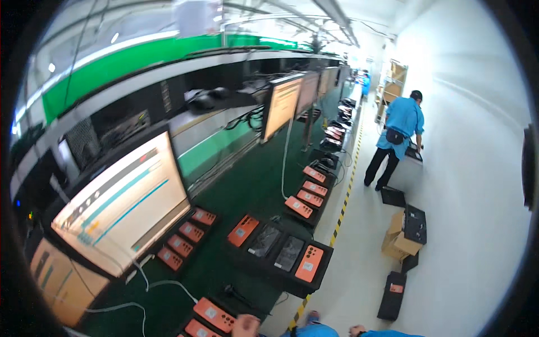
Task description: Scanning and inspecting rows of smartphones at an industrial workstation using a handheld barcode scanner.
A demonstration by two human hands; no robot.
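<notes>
At the bottom edge, my left hand [245,326] is beside the camera end of an orange smartphone [215,314] lying in a black tray. The hand is blurred and cut off by the picture's edge, and I cannot tell whether it grips the phone. My right hand [357,330] hangs low past the bench edge, over the floor, with a blue sleeve behind it. Its fingers are too small and partly hidden to make out. Nearest ahead sits a black foam tray [269,263] with two orange phones and two dark-screened ones in its slots.
Left on the green bench stands a monitor [126,208], with a row of orange phones [179,245] below it. White cables [168,282] cross the bench. More trays run along it. Right, a person in blue [403,126] bends near the wall; a cardboard box [401,238] stands on the floor.
</notes>
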